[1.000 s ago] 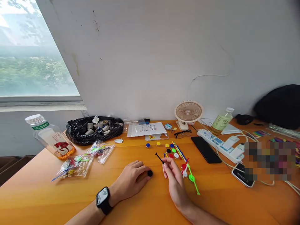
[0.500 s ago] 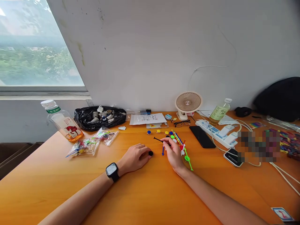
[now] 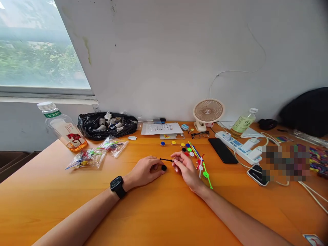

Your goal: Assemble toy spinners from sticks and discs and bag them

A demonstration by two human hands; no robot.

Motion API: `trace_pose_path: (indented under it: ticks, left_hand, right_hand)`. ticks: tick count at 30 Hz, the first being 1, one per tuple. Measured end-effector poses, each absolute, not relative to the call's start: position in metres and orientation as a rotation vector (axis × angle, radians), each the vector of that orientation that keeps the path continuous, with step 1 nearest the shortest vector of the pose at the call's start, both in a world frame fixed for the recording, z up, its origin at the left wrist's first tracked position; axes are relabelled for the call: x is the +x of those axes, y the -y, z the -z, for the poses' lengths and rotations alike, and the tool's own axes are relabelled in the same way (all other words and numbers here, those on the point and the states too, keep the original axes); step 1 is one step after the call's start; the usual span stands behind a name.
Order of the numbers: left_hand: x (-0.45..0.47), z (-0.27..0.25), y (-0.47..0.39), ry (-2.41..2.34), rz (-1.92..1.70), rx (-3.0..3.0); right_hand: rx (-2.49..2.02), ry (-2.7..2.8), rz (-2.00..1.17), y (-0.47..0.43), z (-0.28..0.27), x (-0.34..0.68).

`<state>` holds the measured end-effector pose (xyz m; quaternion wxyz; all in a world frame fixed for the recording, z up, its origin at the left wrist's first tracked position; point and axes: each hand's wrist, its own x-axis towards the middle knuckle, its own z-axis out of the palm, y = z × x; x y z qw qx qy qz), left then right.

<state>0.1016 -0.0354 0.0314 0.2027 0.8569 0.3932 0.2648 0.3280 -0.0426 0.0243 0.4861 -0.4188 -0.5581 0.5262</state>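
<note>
Low over the wooden table, my left hand (image 3: pixel 145 169) is closed, with a small black disc (image 3: pixel 164 167) pinched at its fingertips. Between the thumb and fingers of my right hand (image 3: pixel 186 169) is a thin black plastic rod (image 3: pixel 166 160), its free end pointing left above the disc. Rod and disc look apart. Just right of that hand lie a green rod with a round green disc (image 3: pixel 206 174), a white rod (image 3: pixel 200 167) and several red, yellow and blue pieces. Behind it are loose small discs, among them a blue disc (image 3: pixel 162 144) and a yellow disc (image 3: pixel 173 142).
Left on the table (image 3: pixel 143 218) are clear packets of coloured parts (image 3: pixel 88 158), a tea bottle (image 3: pixel 67 131) and a black bag (image 3: pixel 83 125). A fan (image 3: pixel 208 111) stands behind. To the right are a phone (image 3: pixel 222 150), a power strip (image 3: pixel 235 145) and cables.
My right hand has brought the black rod left and down, close to the disc in my left hand. The blue rod beside my right hand is no longer visible. The view has shifted slightly.
</note>
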Motion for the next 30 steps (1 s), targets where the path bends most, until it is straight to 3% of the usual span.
trace_pose_path:
  ticks: [21, 30]
  left_hand:
    - [0.1007, -0.0335, 0.0381, -1.030, -0.728, 2.512]
    - [0.1009, -0.0266, 0.0389, -1.025, -0.881, 2.576]
  right_hand:
    - [-1.074, 1.806, -1.099, 0.0417, -0.0225, 0.3217]
    - [-1.115, 1.864, -0.811, 0.0437, -0.0226, 0.3233]
